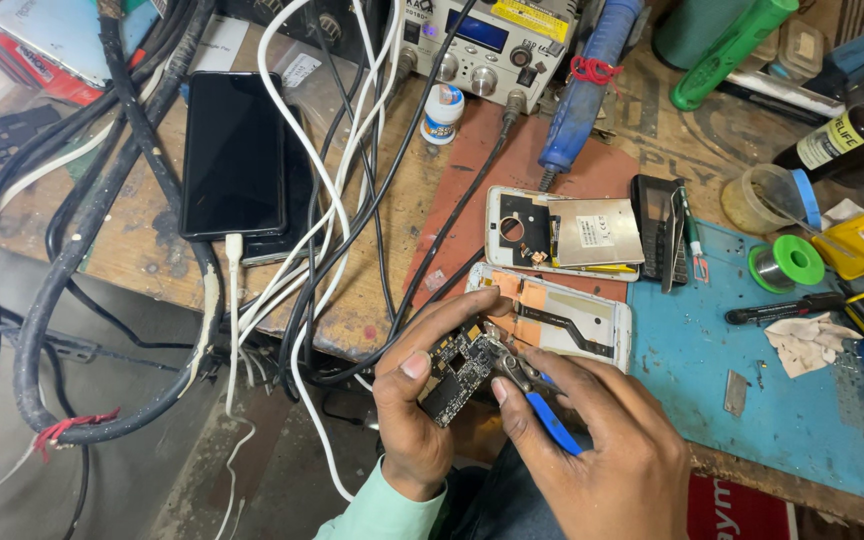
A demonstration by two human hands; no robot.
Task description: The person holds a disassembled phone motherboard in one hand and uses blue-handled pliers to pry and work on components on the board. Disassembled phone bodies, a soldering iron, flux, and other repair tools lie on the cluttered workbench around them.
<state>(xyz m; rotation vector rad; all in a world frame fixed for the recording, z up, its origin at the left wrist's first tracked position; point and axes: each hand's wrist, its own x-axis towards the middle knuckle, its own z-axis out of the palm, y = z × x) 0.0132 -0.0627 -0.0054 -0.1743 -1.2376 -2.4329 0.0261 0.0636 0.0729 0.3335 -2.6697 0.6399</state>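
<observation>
While left hand [417, 400] grips circuit board [457, 368], cutters [520, 378] seemingly touch edge

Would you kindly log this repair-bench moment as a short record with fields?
Left hand: left hand grips a small black circuit board by its edges
Right hand: right hand holds blue-handled pliers, tips on the board
Behind the hands: opened phone frame on the bench edge, a second opened phone shell beyond it
Mat: blue work mat with a green solder spool
Left of bench: dark-screened phone on a white cable, amid tangled cables
</observation>
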